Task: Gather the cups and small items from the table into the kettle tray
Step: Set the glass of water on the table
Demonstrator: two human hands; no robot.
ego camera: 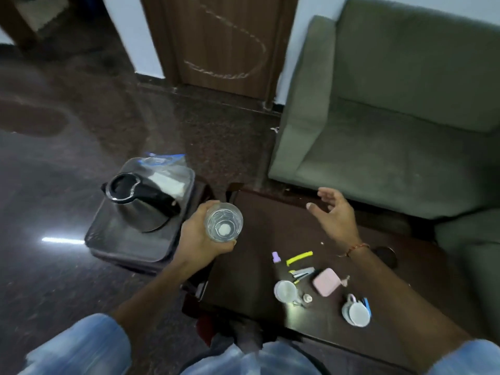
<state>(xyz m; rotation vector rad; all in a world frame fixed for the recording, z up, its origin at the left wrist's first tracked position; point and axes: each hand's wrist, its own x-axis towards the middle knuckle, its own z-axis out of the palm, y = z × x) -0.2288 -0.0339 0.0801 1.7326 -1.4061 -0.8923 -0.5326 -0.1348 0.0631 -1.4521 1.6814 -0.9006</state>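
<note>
My left hand (198, 236) grips a clear drinking glass (223, 222), held upright in the air between the tray and the table's left edge. The dark kettle tray (127, 244) stands to the left on a low dark stand, with a steel kettle (140, 204) and a plastic bag (165, 169) on it. My right hand (335, 215) hovers open over the far side of the dark table (257, 266), holding nothing. On the table near me lie a white cup (285, 290), a second white cup (355, 312), a pink case (326, 281), a yellow strip (299, 257) and a small purple-capped item (276, 257).
A green sofa (392, 117) stands right behind the table. A wooden door (219, 41) is at the back. The dark polished floor (67, 158) spreads to the left of the tray. My knees in blue jeans (81, 347) fill the bottom edge.
</note>
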